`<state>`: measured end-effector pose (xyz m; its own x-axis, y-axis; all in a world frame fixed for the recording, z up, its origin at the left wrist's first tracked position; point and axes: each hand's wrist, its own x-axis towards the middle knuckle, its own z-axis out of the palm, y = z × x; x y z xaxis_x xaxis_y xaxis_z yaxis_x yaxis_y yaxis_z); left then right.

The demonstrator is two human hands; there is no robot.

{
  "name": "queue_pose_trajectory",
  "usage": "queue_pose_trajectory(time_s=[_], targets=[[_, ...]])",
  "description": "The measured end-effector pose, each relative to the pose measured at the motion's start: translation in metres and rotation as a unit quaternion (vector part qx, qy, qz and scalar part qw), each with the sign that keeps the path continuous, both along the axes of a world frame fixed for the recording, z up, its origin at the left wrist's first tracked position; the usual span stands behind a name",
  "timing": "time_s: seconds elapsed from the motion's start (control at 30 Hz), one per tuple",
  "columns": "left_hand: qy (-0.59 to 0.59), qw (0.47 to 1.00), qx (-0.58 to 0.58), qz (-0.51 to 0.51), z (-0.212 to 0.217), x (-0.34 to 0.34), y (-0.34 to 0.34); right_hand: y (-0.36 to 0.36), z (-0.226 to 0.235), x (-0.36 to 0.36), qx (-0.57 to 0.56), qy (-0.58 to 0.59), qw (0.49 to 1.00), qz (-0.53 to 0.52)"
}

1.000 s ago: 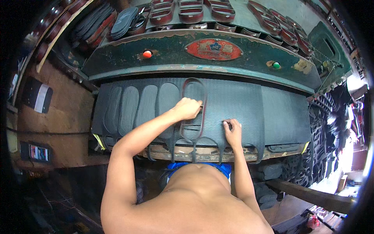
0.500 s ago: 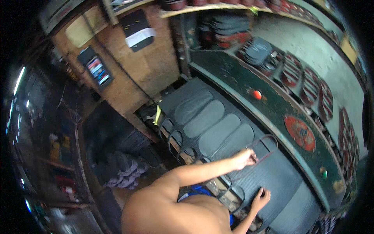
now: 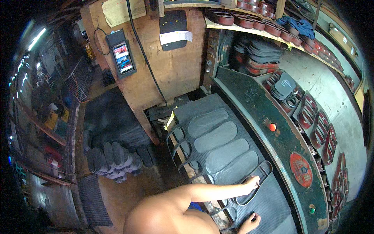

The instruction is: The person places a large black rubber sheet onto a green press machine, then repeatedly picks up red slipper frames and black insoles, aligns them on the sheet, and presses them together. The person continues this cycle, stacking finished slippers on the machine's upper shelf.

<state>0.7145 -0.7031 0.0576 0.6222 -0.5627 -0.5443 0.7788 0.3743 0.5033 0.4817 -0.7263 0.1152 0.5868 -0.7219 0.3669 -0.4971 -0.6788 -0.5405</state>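
My left hand (image 3: 252, 185) grips the side of a sole-shaped cutting die (image 3: 266, 168), a thin dark metal outline with a crossbar near its far end. The die rests on a dark textured rubber sheet (image 3: 269, 210), next to a row of several smooth sole shapes (image 3: 232, 156) marked or cut in it. My forearm hides part of the die's near side. Closer to me, my right hand (image 3: 250, 223) is over the sheet with loosely curled fingers, and I see nothing in it. Dark looped dies (image 3: 182, 150) stick out along the sheet's near left edge.
A green machine beam (image 3: 257, 103) runs along the far side, with a red button (image 3: 272, 127) and a green button (image 3: 312, 211). Beyond it lie more dies (image 3: 307, 109) and stacked soles (image 3: 283, 86). A phone (image 3: 123, 58) hangs on the wooden panel; soles (image 3: 113, 158) are heaped at left.
The view has swung, so the bench sits lower in the picture. The die, blurred before, now shows sharply beside the nearest sole shape, still in my left hand. My right hand stays close to the sheet.
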Motion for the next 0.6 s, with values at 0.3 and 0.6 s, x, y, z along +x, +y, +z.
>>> queue_pose_trajectory(time_s=[0.3,0.6], targets=[[-0.11,0.982,0.007,-0.154,-0.008,-0.01,0.042,0.005,0.005,0.002,0.025,-0.011,1.0,-0.012],[-0.31,0.93,0.089,-0.178,0.031,-0.005,0.102,0.005,0.005,0.006,0.039,-0.011,0.999,-0.009]])
